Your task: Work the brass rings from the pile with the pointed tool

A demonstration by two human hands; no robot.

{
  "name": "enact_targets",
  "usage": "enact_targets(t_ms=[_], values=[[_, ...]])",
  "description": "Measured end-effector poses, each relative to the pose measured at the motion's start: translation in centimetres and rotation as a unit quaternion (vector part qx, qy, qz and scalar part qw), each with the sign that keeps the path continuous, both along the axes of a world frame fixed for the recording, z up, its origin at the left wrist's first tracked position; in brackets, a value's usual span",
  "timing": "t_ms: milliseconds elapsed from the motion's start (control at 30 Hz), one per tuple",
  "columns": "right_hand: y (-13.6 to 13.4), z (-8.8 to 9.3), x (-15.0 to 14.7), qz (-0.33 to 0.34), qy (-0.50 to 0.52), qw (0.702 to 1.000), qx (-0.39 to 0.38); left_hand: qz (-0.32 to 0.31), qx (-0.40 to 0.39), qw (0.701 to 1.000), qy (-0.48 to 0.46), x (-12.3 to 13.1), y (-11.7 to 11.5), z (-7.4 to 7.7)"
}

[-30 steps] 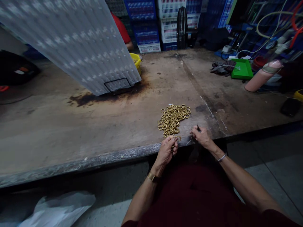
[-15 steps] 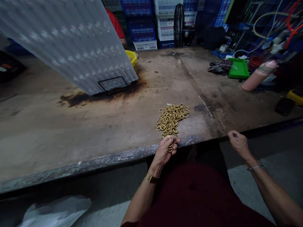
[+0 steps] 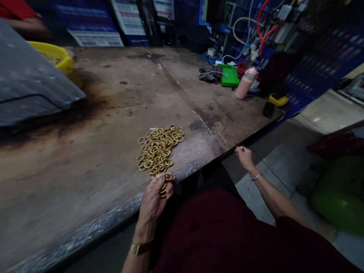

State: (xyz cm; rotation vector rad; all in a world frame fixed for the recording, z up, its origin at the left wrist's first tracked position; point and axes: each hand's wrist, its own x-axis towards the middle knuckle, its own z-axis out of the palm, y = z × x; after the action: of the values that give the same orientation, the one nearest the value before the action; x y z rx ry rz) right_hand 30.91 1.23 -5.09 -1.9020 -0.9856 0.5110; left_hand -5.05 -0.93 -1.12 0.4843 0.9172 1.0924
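Note:
Several brass-coloured rings [image 3: 163, 192] are in my left hand [image 3: 155, 195], whose fingers are closed round them at the table's front edge. Just beyond it, a heap of similar rings [image 3: 159, 148] is spread on the wooden tabletop [image 3: 99, 159]. My right hand [image 3: 243, 156] is held off the front edge, further right, with its fingers pinched together. Whatever it may hold is too small to make out.
A grey corrugated stack [image 3: 34, 87] and a yellow basin [image 3: 64, 60] stand at the left, near another person's red sleeve [image 3: 19, 9]. At the right back are a green tray [image 3: 229, 76], a pink bottle [image 3: 246, 84] and a black object [image 3: 268, 109]. Crates [image 3: 88, 22] line the back.
The view has turned right, so the rings and table things appear further left. My left hand keeps its rings by the heap; my right hand stays pinched off the edge.

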Motion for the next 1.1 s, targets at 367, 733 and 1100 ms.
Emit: enact_targets(t_ms=[367, 733, 1100], values=[[-1.4, -1.5, 0.8, 0.024, -0.11, 0.987, -0.117, 0.022, -0.069, 0.997, -0.021, -0.6, 0.5, -0.2], [-5.2, -3.4, 0.9, 0.154, -0.275, 0.859, -0.403, 0.067, -0.041, 0.992, -0.1, 0.3, 0.9, -0.2], [-6.1, -3.6, 1.9, 0.097, -0.317, 0.93, -0.161, 0.049, -0.025, 0.989, -0.135, -0.1, 1.2, -1.2]])
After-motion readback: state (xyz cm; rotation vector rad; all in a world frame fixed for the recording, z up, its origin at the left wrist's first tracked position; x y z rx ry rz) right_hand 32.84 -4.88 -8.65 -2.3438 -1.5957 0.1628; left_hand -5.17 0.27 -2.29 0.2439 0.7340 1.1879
